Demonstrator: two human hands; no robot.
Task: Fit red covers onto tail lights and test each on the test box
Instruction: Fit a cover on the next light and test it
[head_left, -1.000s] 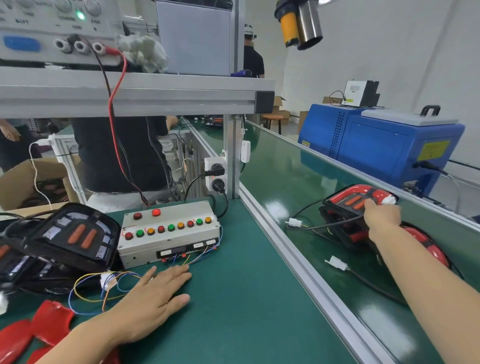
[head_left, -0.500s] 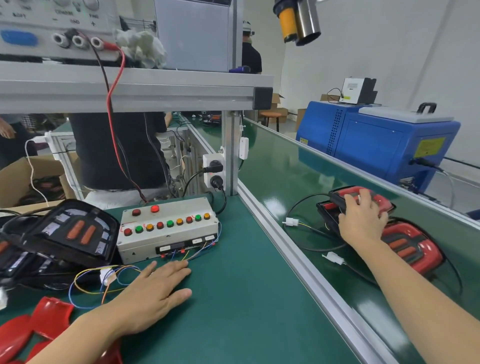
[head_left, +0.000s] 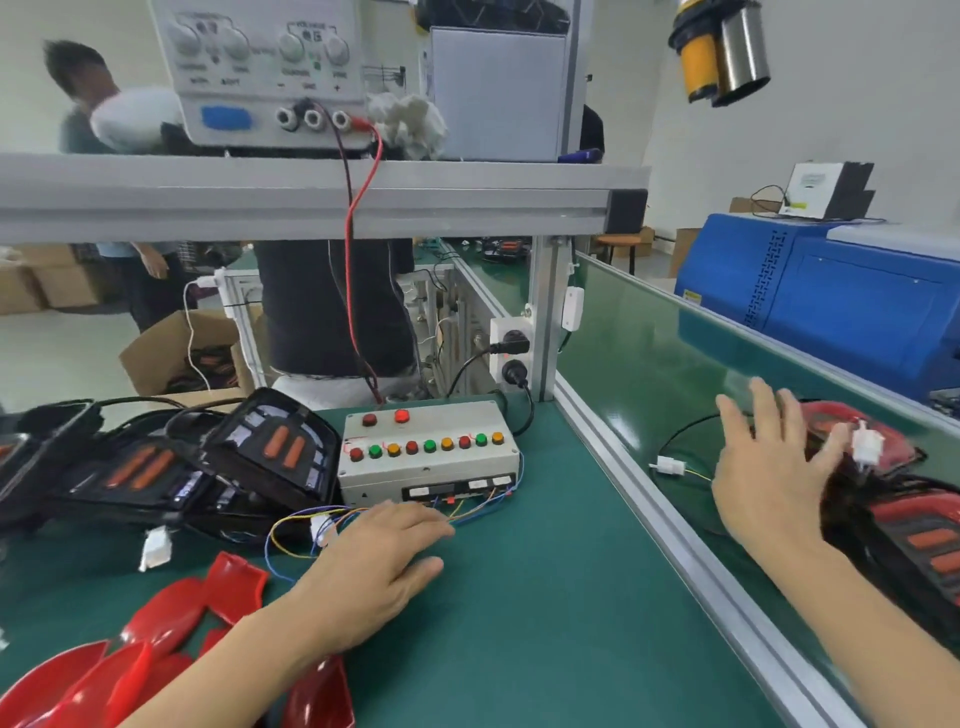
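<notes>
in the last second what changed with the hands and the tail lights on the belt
The right hand let go of the covered tail lights on the belt and lifted off, fingers now spread. The left hand stayed flat on the mat by the test box; the red covers lie untouched.

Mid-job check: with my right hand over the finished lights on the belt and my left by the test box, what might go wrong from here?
1. The white connector and its lead dangle by the open right hand; they might snag on the red-covered tail lights on the green conveyor belt.
2. The left hand lies flat beside the thin coloured wires of the grey button test box; sliding could tug them.
</notes>
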